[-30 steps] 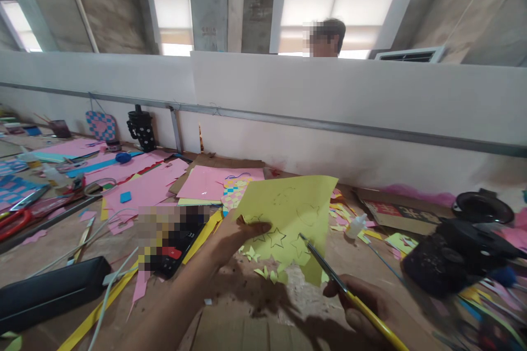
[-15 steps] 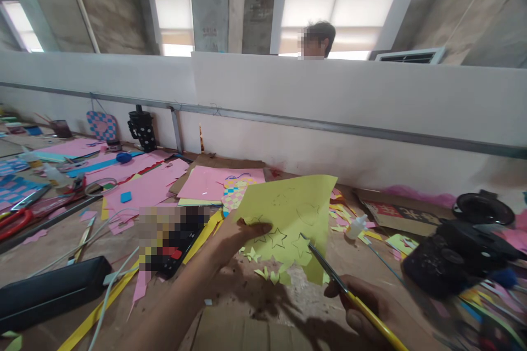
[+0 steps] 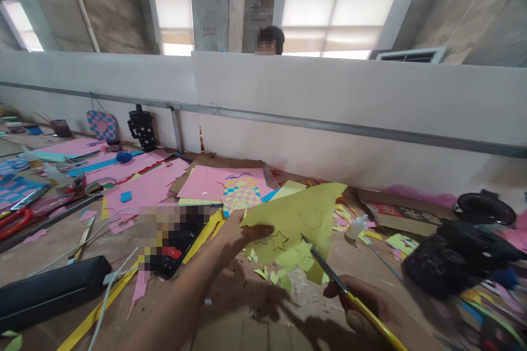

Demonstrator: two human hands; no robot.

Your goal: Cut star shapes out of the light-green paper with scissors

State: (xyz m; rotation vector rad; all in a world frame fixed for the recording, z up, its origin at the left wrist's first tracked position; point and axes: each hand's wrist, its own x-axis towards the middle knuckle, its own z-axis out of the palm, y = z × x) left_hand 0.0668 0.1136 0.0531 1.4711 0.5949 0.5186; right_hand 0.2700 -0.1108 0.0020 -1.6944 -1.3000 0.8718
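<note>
A yellow-green paper sheet [image 3: 296, 214] with pencil-drawn stars is raised above the table, tilted and bent. My left hand [image 3: 247, 230] pinches its left edge, thumb on top near a drawn star. In my right hand [image 3: 366, 301] is a craft knife [image 3: 349, 296] with a long yellow handle and a slim metal front. Its dark tip lies over the sheet's lower right, by a faint star outline. Small yellow-green paper scraps [image 3: 274, 275] are on the table under the sheet.
Behind the sheet lie pink paper [image 3: 201, 184] and a checkered cutout [image 3: 241, 194]. A glue bottle [image 3: 357, 226] and a black lidded container [image 3: 436, 258] stand right. Left are a phone [image 3: 181, 247], a black power bank [image 3: 57, 285] and a cable. A white partition [image 3: 349, 93] runs behind.
The sheet has tilted, its top right corner shifting right and down, uncovering more paper behind it. My right hand stays nearly still. The person beyond the partition has moved left.
</note>
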